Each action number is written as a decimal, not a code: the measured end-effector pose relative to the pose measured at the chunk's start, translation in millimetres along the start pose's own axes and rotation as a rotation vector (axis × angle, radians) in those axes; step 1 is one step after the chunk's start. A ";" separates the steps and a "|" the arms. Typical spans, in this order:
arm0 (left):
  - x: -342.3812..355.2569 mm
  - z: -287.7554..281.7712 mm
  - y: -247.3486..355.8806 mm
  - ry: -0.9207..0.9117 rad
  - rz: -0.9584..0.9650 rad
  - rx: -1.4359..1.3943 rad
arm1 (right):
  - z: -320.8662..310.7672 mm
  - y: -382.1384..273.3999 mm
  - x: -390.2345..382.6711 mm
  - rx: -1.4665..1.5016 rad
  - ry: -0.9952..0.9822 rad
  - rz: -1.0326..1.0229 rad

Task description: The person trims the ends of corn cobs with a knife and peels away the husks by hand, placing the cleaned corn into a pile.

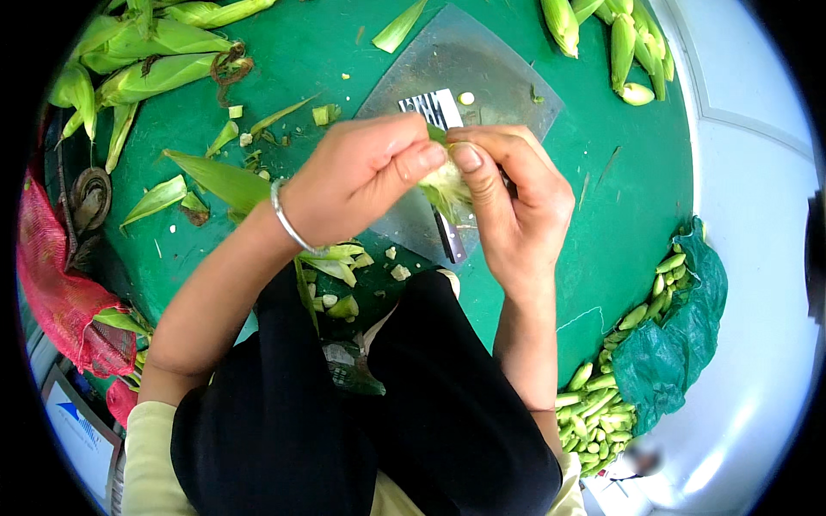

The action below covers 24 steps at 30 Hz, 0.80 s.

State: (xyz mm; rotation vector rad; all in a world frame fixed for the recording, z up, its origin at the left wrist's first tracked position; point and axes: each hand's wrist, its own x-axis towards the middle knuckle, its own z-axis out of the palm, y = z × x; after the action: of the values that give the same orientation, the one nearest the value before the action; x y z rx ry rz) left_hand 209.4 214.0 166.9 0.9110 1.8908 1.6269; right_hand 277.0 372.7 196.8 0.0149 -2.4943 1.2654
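My two hands meet over a translucent cutting board (525, 99). Between them is an ear of corn (447, 191), its pale silk and green husk showing below my fingers. My left hand (366, 172), a silver bangle at its wrist, is closed with thumb and fingers pinching the husk. The fingers of my right hand (512, 185) curl round the ear, mostly hiding it. Beneath the hands a knife lies on the board, its dark riveted handle (448, 234) toward me. A long green husk leaf (219, 179) sticks out behind my left wrist; its other end is hidden.
Unpeeled corn (163, 77) is piled at far left, with more corn (632, 43) at far right. Husk scraps (157, 199) litter the green floor (602, 232). Several small peeled green ears (602, 417) fill a green bag (675, 344) at right. A red mesh sack (64, 275) stands left.
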 end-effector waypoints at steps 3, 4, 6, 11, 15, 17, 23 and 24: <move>-10.7 11.0 -6.2 -0.002 0.098 0.020 | 2.7 3.6 -17.0 0.064 0.071 0.146; -17.4 12.4 -9.5 -0.017 0.033 -0.063 | 4.5 5.4 -22.7 0.329 0.137 0.370; -24.4 17.0 -12.1 -0.031 -0.041 -0.175 | 6.7 4.9 -27.7 0.669 0.240 0.618; -23.7 23.3 -10.2 -0.005 0.009 -0.170 | -5.1 2.0 -31.5 0.625 0.236 0.638; -20.7 28.2 -8.1 0.014 0.035 -0.120 | -21.0 -17.8 -35.2 0.200 0.036 0.627; -18.9 27.1 -8.7 -0.001 0.078 -0.131 | -21.7 -22.9 -36.8 0.090 -0.013 0.636; 4.7 5.1 -13.0 0.036 0.323 0.357 | -12.3 -12.1 -42.9 0.392 0.080 0.575; 7.4 5.8 -16.6 -0.015 0.337 0.326 | -5.9 -12.6 -42.7 0.355 0.022 0.519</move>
State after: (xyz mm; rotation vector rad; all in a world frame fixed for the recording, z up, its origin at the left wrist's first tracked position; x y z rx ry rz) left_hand 205.9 222.2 150.0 1.4380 2.1178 1.5032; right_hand 320.9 363.6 196.8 -0.5884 -2.2946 1.8831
